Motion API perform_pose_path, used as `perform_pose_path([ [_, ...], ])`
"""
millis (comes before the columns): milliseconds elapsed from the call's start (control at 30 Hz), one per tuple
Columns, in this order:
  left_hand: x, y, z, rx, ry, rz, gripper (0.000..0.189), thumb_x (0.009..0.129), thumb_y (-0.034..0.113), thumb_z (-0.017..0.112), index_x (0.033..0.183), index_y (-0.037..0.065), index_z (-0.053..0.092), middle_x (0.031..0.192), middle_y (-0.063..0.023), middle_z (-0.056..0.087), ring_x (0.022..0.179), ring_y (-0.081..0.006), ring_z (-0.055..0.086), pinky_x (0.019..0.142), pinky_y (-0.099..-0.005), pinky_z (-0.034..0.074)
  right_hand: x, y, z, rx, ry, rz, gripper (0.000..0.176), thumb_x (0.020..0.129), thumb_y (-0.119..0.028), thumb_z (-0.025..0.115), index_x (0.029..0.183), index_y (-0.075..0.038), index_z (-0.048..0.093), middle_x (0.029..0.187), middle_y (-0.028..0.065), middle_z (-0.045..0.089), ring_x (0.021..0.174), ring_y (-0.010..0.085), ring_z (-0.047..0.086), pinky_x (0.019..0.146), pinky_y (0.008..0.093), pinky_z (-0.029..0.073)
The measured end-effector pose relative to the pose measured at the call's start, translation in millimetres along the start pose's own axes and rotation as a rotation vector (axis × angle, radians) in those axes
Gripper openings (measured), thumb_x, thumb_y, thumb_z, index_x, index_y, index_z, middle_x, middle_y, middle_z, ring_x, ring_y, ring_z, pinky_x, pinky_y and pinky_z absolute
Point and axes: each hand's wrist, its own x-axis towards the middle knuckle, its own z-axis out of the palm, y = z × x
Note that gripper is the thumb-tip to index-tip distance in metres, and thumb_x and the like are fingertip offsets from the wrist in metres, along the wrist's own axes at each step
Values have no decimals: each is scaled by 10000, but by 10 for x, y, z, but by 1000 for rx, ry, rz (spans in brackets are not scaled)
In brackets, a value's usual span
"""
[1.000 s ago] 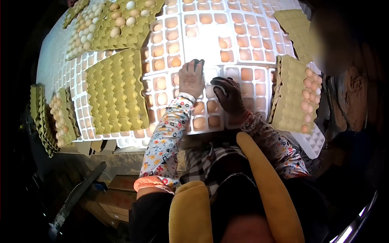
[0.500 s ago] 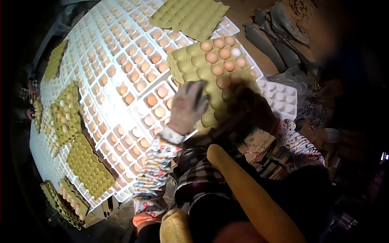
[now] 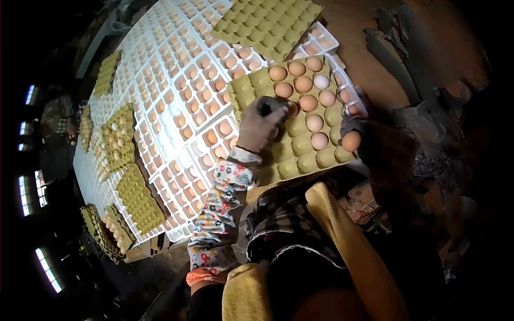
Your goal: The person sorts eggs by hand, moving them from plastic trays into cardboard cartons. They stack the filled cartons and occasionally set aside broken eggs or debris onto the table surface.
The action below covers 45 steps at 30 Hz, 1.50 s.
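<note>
A green pulp egg tray (image 3: 289,169) lies in front of me, its upper right part holding several brown eggs (image 3: 308,102) and one paler egg (image 3: 321,82). My left hand (image 3: 258,127), in a greyish glove, reaches over the tray's left half. Its thumb and fingers close around a brown egg (image 3: 292,109) at the tray's middle. At the tray's right edge, in deep shadow, my right hand (image 3: 354,126) grips another brown egg (image 3: 351,142). Most of that hand is lost in the dark.
White plastic trays (image 3: 197,128) full of eggs spread far to the left. Another green tray (image 3: 267,27) lies beyond mine; more green trays (image 3: 140,200) sit at the far left. Dark plastic sheeting (image 3: 393,67) is on the ground at right. A person's hand (image 3: 72,127) shows at the far left edge.
My left hand has gone from lying extended over the tray to closing on an egg. My right hand has moved right to the tray's edge, an egg now visible in it. The view has shifted.
</note>
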Motion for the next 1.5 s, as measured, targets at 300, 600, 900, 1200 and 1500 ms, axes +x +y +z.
perform_pose_path([
  [300, 50, 119, -51, -615, 18, 28, 241, 882, 128, 565, 1088, 14, 612, 875, -81, 651, 755, -184, 628, 616, -299, 504, 218, 556, 363, -130, -421, 66, 451, 724, -214, 741, 1092, -43, 545, 909, 134, 568, 825, 253, 585, 749, 365, 465],
  [600, 496, 359, -4, 1293, 68, 337, 562, 741, 417, 735, 1220, 166, 580, 1222, -166, 487, 1034, -354, 550, 869, -446, 480, 299, 608, 281, -254, -53, -9, 401, 767, -142, 689, 1147, -77, 577, 962, 137, 589, 686, 245, 604, 695, 372, 497],
  [900, -1080, -366, -679, -231, 59, 145, 369, 899, 230, 627, 1161, -28, 588, 952, -76, 638, 858, -124, 569, 764, -263, 468, 553, 410, 669, -955, -427, -19, 469, 735, -260, 669, 1165, -104, 563, 1179, 183, 516, 1096, 372, 504, 840, 497, 468],
  [1200, -1481, -1764, -2560, 1302, 399, -33, 531, 739, 425, 725, 1166, 148, 575, 1259, -149, 468, 1049, -340, 518, 820, -419, 513, 1692, -968, 2058, 284, -684, 165, 391, 833, -138, 661, 1194, -16, 576, 1108, 97, 619, 1049, 164, 561, 888, 308, 461],
  [1500, -968, -1804, -3445, 797, 327, 32, 575, 810, 430, 655, 1291, 148, 514, 1138, -165, 563, 989, -359, 596, 838, -444, 498, 3126, -1060, 4251, -645, -966, -281, 487, 768, -92, 644, 1245, -172, 591, 1514, 134, 284, 1133, 289, 586, 958, 395, 466],
])
